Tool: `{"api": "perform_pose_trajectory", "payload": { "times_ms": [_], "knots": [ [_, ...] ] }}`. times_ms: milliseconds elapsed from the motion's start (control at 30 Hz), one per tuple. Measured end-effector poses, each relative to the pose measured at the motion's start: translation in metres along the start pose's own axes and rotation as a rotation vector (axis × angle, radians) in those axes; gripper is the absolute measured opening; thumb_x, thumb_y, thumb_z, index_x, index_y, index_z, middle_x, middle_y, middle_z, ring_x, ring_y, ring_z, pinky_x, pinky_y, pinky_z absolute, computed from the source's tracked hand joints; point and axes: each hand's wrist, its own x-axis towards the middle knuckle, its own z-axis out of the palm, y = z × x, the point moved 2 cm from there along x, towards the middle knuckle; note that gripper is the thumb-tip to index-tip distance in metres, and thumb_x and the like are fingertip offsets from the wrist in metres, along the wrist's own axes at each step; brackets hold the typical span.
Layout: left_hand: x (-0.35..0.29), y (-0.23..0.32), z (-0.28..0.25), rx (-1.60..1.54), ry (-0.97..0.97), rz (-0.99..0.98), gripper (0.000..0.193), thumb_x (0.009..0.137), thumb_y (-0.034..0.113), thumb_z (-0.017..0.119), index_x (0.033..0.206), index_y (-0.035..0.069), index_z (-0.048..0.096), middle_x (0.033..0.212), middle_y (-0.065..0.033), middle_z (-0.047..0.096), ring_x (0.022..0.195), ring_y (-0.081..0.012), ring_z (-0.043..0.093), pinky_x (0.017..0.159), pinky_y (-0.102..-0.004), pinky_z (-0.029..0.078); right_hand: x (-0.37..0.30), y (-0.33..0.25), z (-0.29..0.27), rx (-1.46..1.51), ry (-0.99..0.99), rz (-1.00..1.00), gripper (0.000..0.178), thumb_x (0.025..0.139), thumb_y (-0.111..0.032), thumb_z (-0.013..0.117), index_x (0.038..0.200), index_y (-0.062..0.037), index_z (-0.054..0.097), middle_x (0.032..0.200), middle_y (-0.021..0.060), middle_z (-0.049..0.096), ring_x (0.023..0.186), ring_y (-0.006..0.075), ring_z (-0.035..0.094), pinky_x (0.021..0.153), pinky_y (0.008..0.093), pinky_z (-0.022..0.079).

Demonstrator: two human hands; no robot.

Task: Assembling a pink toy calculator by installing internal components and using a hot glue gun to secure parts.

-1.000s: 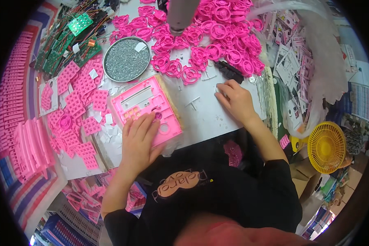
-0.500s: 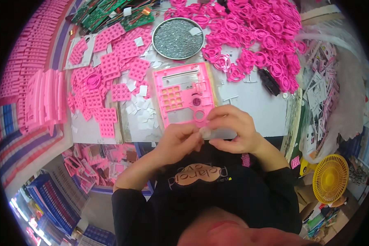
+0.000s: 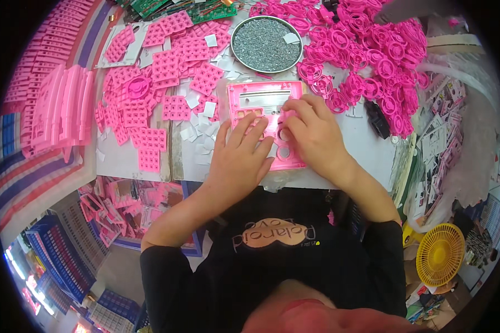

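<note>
A pink plastic casing panel (image 3: 294, 91) lies in front of me, with a silvery slot across its top, a grid of square holes and round openings. My left hand (image 3: 239, 158) rests over its lower left part, fingers spread and fingertips on the grid, partly hiding it. On the panel's right side is my right hand (image 3: 316, 133), its fingers bent down and drawn together near the round opening; whatever they pinch, if anything, is hidden. Clear film (image 3: 275, 182) sticks out under the panel's near edge.
Beyond the panel stands a round metal dish (image 3: 266, 47) of small screws. Pink keypad sheets (image 3: 136, 114) and white paper squares (image 3: 197, 130) lie left. A heap of pink rings (image 3: 372, 61) fills the right back, with a black part (image 3: 377, 119) beside it. Green circuit boards (image 3: 169, 8) lie behind.
Both hands have moved from the panel's near edge onto its face. The small whitish thing between them no longer shows. My left fingers have spread; the view has shifted slightly.
</note>
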Motion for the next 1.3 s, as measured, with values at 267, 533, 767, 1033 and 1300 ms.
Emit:
{"api": "perform_pose_trajectory", "payload": {
  "times_ms": [267,533,767,1033,1300],
  "knots": [
    [-0.002,-0.001,0.005,-0.019,0.029,-0.025,0.038,0.083,0.024,0.071,0.117,0.009,0.064,0.139,-0.0121,0.053,0.137,-0.0318,0.042,0.112,-0.0553,0.026,-0.005,-0.003,0.016,-0.049,0.0,0.043,0.015,0.077,-0.01,0.062,0.089,-0.0005,0.064,0.117,0.0097,0.06,0.114,0.0317,0.052,0.087,0.0428,0.047],
    [-0.003,-0.002,0.003,-0.037,0.019,-0.034,0.037,0.082,0.023,0.072,0.116,0.01,0.064,0.14,-0.0116,0.052,0.138,-0.0305,0.04,0.113,-0.0554,0.024,-0.006,-0.016,0.018,-0.167,0.022,0.132,0.023,0.077,-0.009,0.063,0.096,0.0022,0.066,0.118,0.0099,0.059,0.115,0.0326,0.05,0.09,0.0459,0.041],
    [0.048,-0.033,-0.017,-0.148,0.179,-0.009,0.028,0.079,0.019,0.073,0.104,0.006,0.066,0.108,-0.0107,0.063,0.104,-0.0304,0.06,0.091,-0.0488,0.044,-0.007,-0.012,0.021,-0.188,-0.005,0.072,0.019,0.077,-0.01,0.062,0.092,0.001,0.063,0.119,0.0116,0.058,0.116,0.0332,0.049,0.091,0.0464,0.04],
    [0.166,-0.096,0.009,0.289,0.064,0.095,0.011,0.085,0.022,0.07,0.091,0.013,0.069,0.093,-0.0031,0.066,0.097,-0.0262,0.062,0.086,-0.0503,0.041,-0.008,-0.001,0.003,0.084,0.03,0.146,0.031,0.075,-0.013,0.075,0.101,-0.0051,0.061,0.121,0.0129,0.057,0.112,0.035,0.049,0.094,0.0473,0.039],
    [0.165,-0.1,0.008,0.312,0.062,0.121,0.012,0.088,0.025,0.067,0.094,0.015,0.068,0.091,-0.0023,0.064,0.098,-0.0244,0.061,0.088,-0.0487,0.039,0.117,0.118,-0.078,0.813,0.772,0.101,0.027,0.09,-0.009,0.068,0.114,0.0,0.06,0.102,0.0083,0.064,0.094,0.0174,0.06,0.083,0.0319,0.048]
  ]
}}
